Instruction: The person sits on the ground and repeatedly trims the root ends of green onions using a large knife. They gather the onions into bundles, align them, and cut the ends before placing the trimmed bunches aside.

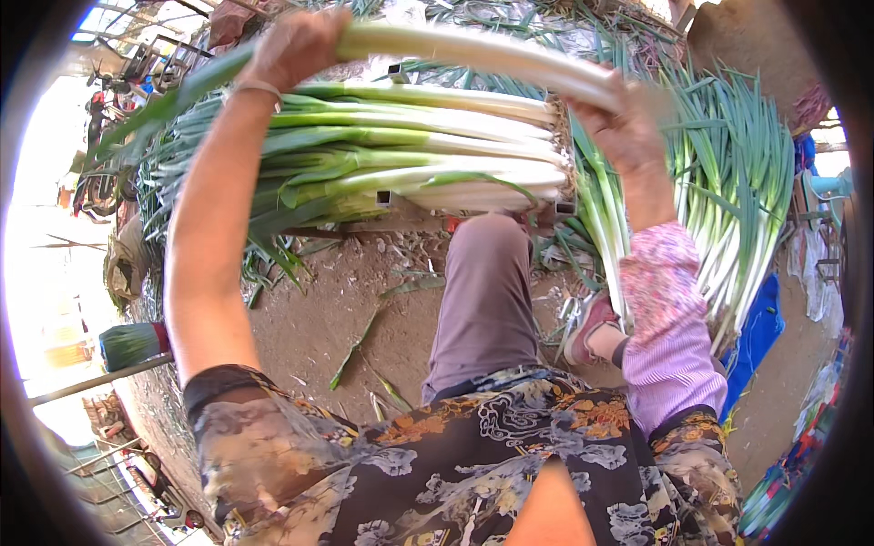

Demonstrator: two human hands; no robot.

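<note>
Across the top of the view I hold a long leek or large green onion [471, 54] above a pile, blurred by motion. My left hand [300, 48] is closed round its green part, near where the leaves begin. Near the root end, my right hand [625, 123] grips the white stalk; its fingers are blurred. Beneath lies a stack of similar stalks [410, 143] on a low metal frame [384, 199], roots towards the right and leaves towards the left.
More green onions [730, 164] lie heaped at the right, beside a blue sheet [754, 334]. Loose leaves [355, 348] lie on the dirt floor. A bundle with a red band [133, 345] is at the left, near a pole [102, 379]. My knee [488, 273] is close to the frame.
</note>
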